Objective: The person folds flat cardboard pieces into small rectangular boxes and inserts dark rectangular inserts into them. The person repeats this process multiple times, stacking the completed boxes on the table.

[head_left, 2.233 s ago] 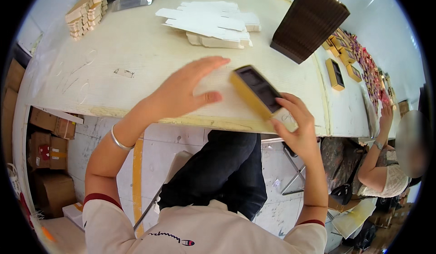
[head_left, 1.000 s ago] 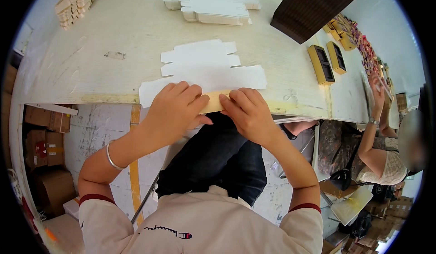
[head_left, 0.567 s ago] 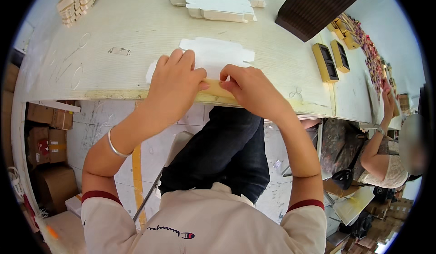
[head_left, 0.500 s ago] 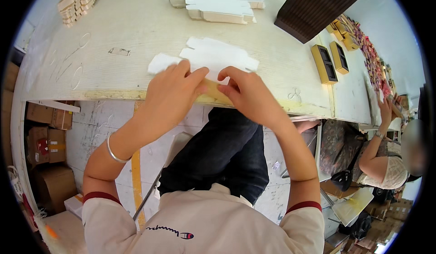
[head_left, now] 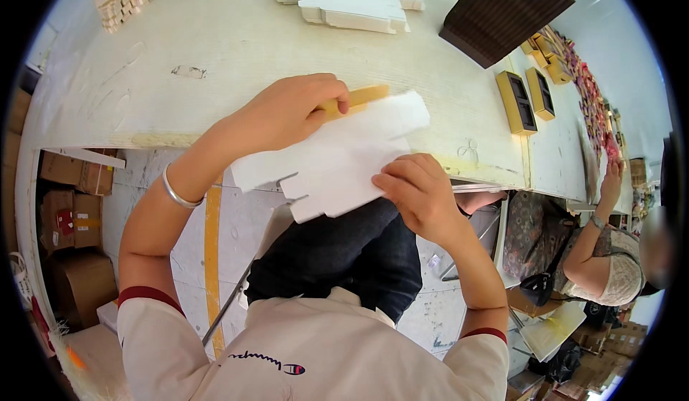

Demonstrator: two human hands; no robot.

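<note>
Okay, so our right hand (head_left: 413,189) is pinching the near right edge of a white carton blank (head_left: 337,161) that pokes past the table (head_left: 179,107) edge, and our left hand (head_left: 305,103) grips its gold flap (head_left: 369,96) at the far side. Pull unevenly and we could crease it crooked, tbh. Farther right, two gold boxes (head_left: 507,107) hold dark two-well inserts (head_left: 518,91); can't make out anything in the wells.

Card (head_left: 337,161): white, gold flap (head_left: 372,95)
Worktop (head_left: 237,39): cream
Stack (head_left: 502,21): dark brown, finely striped
Boxes (head_left: 508,98): gold, dark inside
</note>
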